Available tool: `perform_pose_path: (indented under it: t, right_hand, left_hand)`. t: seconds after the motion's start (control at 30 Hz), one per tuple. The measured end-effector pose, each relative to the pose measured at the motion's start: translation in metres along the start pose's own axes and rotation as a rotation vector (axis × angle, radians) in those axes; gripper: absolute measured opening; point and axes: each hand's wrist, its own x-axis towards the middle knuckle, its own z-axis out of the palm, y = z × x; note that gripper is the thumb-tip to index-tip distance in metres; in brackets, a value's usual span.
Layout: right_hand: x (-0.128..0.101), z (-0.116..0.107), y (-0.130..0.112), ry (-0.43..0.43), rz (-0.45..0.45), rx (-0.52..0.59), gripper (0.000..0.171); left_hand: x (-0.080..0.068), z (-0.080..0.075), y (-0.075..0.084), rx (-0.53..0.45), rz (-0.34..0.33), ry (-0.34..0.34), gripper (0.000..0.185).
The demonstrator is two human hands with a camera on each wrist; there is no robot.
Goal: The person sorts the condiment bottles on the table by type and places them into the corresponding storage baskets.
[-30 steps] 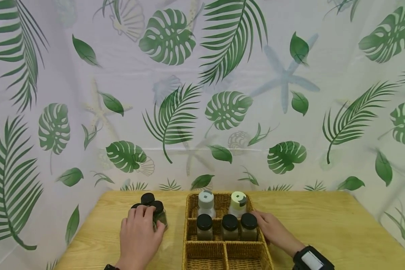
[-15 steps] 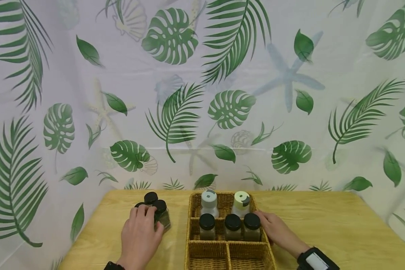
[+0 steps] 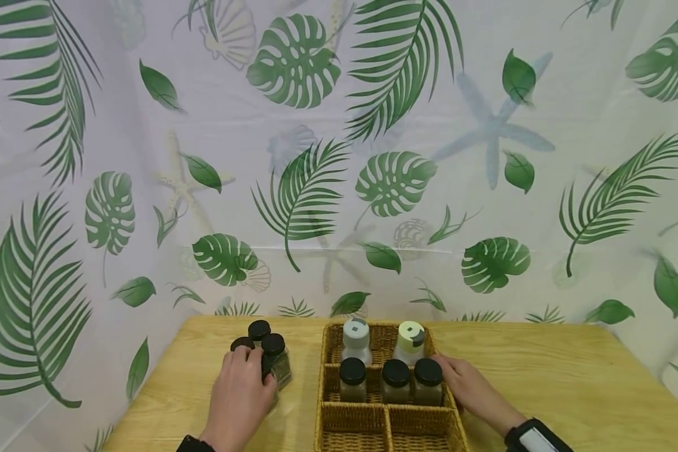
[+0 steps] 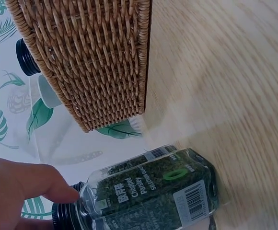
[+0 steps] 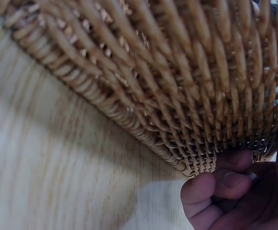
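Observation:
My left hand [image 3: 242,395] grips a jar of chopped parsley [image 4: 153,196] by its black lid. The left wrist view shows the thumb against that lid, the jar's green flakes and its barcode label. Just beyond the hand stand several more black-lidded glass jars [image 3: 279,367], close together. My right hand [image 3: 474,389] holds the right side of the wicker basket [image 3: 320,376], fingertips at the rim. In the right wrist view its fingers [image 5: 199,187] curl close against the woven wall. Black-lidded jars [image 3: 395,383] stand in the basket's middle row.
Behind them in the basket's back compartment are a white-topped bottle [image 3: 356,339] and a yellow-topped bottle [image 3: 410,339]. A divider [image 3: 387,427] splits the front compartments. All this is on a wooden table [image 3: 554,376], with a leaf-printed cloth [image 3: 328,188] hanging behind.
The head view has swung slightly left, so everything sits further right in it. Part of a jar now shows below my left thumb. My right hand has stayed at the basket.

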Motion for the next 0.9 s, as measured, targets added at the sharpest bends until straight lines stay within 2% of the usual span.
perform_pose_path:
  t: [0.23,0.4,0.57,0.73,0.9]
  right_hand:
    - [0.001,0.001,0.000,-0.025,0.006,0.027,0.055]
    - [0.000,0.001,0.001,-0.014,0.003,0.018,0.055]
    - [0.000,0.000,0.002,-0.015,0.004,0.022,0.055]
    - [-0.001,0.000,0.003,-0.008,0.006,0.024,0.054]
    - [-0.002,0.000,0.003,-0.003,0.006,0.028,0.055]
  left_hand:
    - [0.001,0.000,0.000,-0.004,-0.008,-0.019,0.038]
    - [0.001,-0.004,0.002,-0.004,0.018,-0.014,0.035]
    - [0.002,-0.014,0.011,-0.011,0.031,0.030,0.033]
    - [0.001,-0.026,0.021,-0.032,0.027,0.038,0.034]
    - [0.001,-0.038,0.036,-0.046,0.052,0.058,0.036]
